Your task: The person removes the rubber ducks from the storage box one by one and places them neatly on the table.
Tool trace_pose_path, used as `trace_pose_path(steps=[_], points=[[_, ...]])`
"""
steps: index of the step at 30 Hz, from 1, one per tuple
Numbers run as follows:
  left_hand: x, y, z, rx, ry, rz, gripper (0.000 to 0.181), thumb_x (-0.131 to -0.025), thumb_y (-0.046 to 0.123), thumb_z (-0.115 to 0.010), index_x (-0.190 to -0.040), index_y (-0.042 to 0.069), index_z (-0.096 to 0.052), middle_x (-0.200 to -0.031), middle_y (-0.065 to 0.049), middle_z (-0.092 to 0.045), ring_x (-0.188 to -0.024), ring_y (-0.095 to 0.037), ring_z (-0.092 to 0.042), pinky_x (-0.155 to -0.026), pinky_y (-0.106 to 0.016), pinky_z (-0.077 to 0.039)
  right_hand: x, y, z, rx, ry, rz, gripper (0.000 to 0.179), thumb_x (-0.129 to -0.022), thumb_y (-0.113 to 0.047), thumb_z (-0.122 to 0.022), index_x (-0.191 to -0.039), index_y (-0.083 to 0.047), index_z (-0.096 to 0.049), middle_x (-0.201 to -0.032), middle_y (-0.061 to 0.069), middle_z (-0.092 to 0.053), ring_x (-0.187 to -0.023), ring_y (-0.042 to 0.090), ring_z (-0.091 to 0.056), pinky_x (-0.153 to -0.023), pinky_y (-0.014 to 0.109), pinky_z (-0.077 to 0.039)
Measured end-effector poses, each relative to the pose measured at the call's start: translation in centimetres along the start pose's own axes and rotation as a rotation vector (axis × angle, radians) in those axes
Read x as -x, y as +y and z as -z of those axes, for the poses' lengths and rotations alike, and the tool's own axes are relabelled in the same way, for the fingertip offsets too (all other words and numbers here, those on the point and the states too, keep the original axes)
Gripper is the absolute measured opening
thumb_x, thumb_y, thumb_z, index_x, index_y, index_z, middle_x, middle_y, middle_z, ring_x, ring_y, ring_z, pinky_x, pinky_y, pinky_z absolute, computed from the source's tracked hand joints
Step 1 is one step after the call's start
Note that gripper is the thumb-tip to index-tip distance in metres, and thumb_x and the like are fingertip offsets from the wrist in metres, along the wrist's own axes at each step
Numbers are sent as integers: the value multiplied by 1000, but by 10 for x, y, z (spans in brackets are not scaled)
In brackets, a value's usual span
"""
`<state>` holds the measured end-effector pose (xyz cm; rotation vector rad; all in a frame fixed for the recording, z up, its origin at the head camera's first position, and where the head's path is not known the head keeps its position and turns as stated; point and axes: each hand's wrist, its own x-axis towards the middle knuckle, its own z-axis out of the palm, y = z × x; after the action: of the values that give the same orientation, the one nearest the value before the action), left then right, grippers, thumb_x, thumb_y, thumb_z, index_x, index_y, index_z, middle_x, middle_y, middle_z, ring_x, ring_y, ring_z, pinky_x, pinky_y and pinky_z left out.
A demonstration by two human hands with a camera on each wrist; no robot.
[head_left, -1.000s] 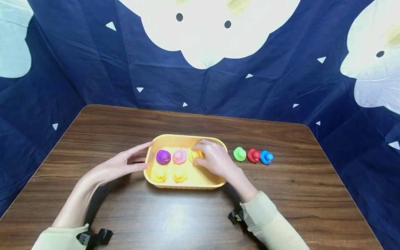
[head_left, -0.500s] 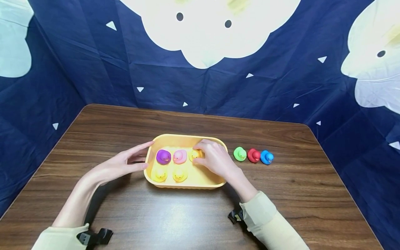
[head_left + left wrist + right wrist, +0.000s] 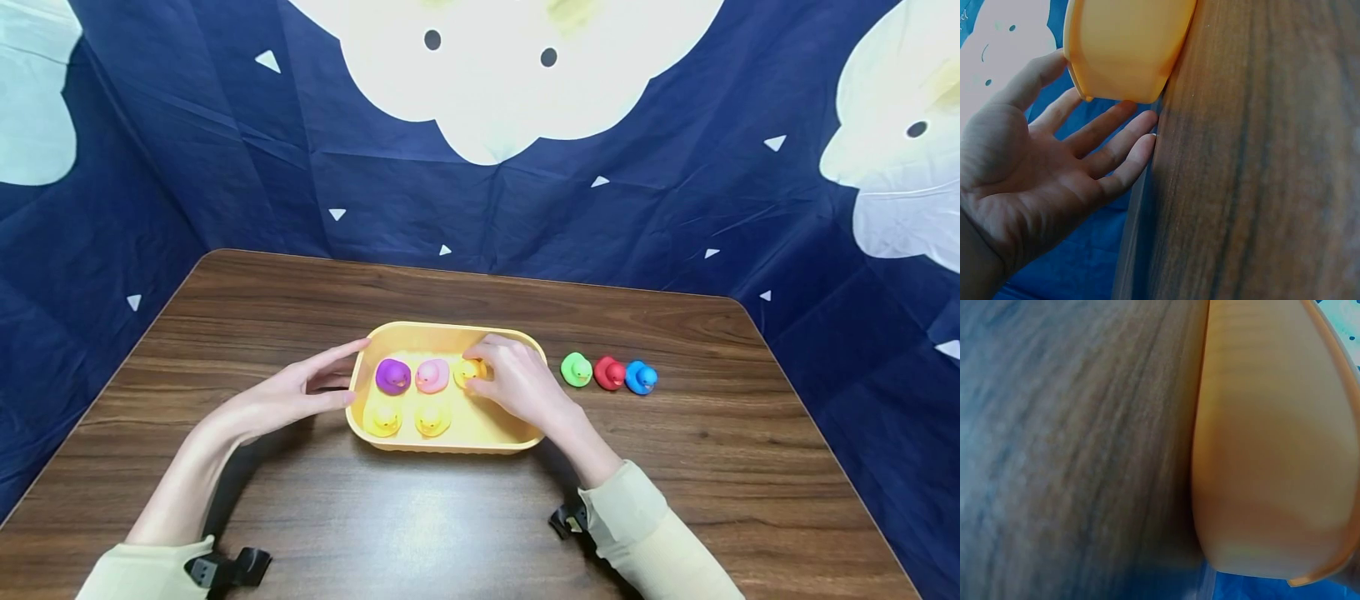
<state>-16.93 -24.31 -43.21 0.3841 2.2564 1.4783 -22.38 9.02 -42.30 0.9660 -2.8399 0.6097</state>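
Observation:
A yellow plastic basket (image 3: 487, 429) stands on the wooden table. Inside, a purple rubber duck (image 3: 393, 377) and a pink duck (image 3: 432, 376) form the back row with a yellow duck (image 3: 467, 372). Two more yellow ducks, a left one (image 3: 383, 419) and a right one (image 3: 432, 419), sit in front of them. My right hand (image 3: 513, 379) reaches into the basket and pinches the back-row yellow duck between thumb and fingers. At the basket's left end, my left hand (image 3: 288, 396) touches the rim with extended fingers; the left wrist view shows its palm (image 3: 1041, 162) facing the basket wall.
Right of the basket, a green duck (image 3: 576, 369), a red duck (image 3: 609, 372) and a blue duck (image 3: 641, 377) stand in a row on the table (image 3: 750, 467). A dark blue cloth (image 3: 525, 225) with white clouds hangs behind the table and at its sides.

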Motion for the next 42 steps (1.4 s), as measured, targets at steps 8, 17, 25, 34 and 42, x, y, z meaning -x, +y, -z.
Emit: trace_pose_path(steps=[8,17,25,34,42], points=[[0,1,0,-10,2,11,75,-101,28,-66,-164,25,-25,-169,-16,-28,-148,-44,-41,-98,-14,-44,7,1,10,-17,-1,4,36,-84,-23,-86,-118,-14,-77,-112,1,-75,-99,16,-69,-89,37,-58],[1,2,0,-22,3,-4,74,-101,28,-66,-164,25,-26,-168,-15,-31,-148,-42,-43,-98,-13,-44,18,1,25,-68,20,10,36,-85,-20,-85,-120,-14,-77,-119,4,-74,-109,20,-71,-91,41,-59],[0,1,0,-9,3,-32,73,-101,25,-66,-164,24,-28,-168,-14,-32,-149,-41,-41,-99,-12,-43,27,3,36,-115,75,25,35,-84,-16,-86,-118,-13,-77,-115,2,-74,-103,19,-72,-87,36,-60],[-1,1,0,0,-6,-26,74,-101,25,-66,-164,24,-27,-169,-13,-31,-149,-42,-40,-98,-12,-44,38,11,53,-117,113,49,36,-83,-14,-87,-118,-14,-78,-112,-1,-73,-98,18,-71,-78,31,-57],[-1,0,-2,19,-6,-44,74,-101,22,-67,-164,21,-28,-168,-14,-31,-149,-42,-40,-99,-12,-44,50,15,73,-122,136,15,38,-87,-14,-83,-124,-14,-75,-115,-1,-72,-101,17,-69,-78,35,-55]])
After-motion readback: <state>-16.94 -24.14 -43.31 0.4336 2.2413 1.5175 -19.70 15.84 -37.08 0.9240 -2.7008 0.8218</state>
